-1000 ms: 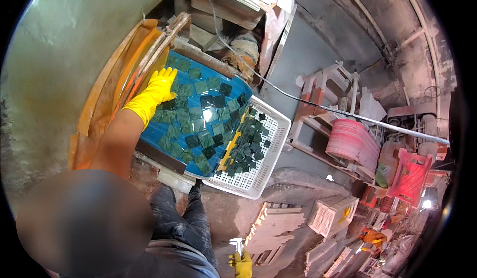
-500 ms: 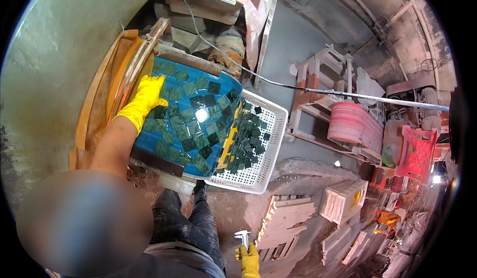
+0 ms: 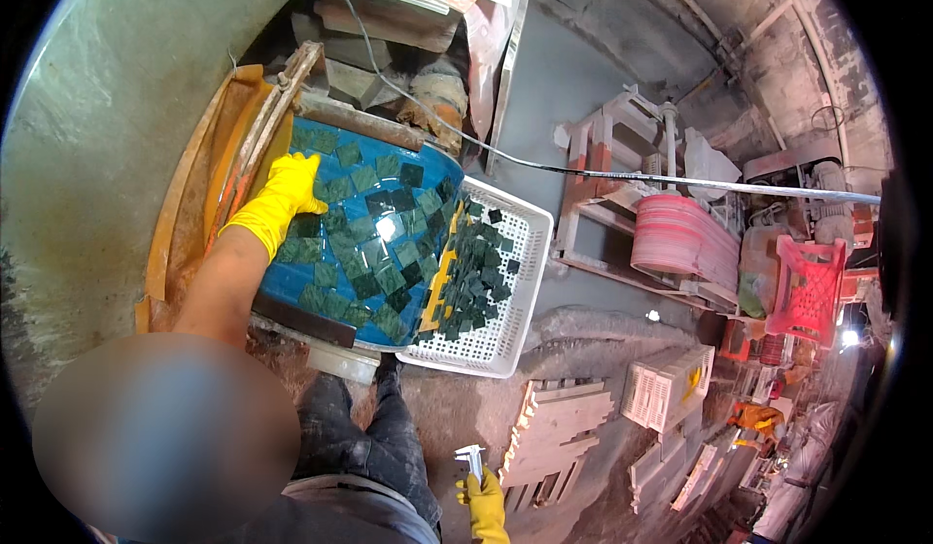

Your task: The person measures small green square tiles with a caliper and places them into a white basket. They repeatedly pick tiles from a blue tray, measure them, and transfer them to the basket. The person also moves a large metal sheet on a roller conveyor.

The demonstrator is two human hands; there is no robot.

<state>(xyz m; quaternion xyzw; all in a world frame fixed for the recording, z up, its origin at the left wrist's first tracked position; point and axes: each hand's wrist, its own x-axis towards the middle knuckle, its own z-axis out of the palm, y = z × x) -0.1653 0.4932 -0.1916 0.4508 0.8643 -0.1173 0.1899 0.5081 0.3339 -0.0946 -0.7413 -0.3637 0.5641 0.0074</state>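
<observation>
Dark green square stone tiles (image 3: 377,253) lie wet and scattered over a blue belt (image 3: 282,289). At the belt's left side, my left hand (image 3: 290,192) in a yellow rubber glove reaches down onto the tiles, thumb and fingers apart; its palm side is hidden. Past the right end of the belt, a white perforated crate (image 3: 525,282) has a heap of smaller-looking dark tiles (image 3: 478,270) in it. Down at the lower edge, my right hand (image 3: 483,505), also in a yellow glove, is closed round a silver caliper (image 3: 472,460), held away from the belt.
An orange-yellow flap (image 3: 185,189) and a wooden bar border the belt's left side. A cable (image 3: 544,167) crosses above the scene. Slatted wood (image 3: 554,437) lies on the floor at lower right, near another white crate (image 3: 667,386). A pink-banded machine (image 3: 685,238) stands farther right.
The whole view has shifted slightly left. My left hand stays over the same tiles, its fingers a little more curled. The caliper remains in my right hand, tilted slightly differently.
</observation>
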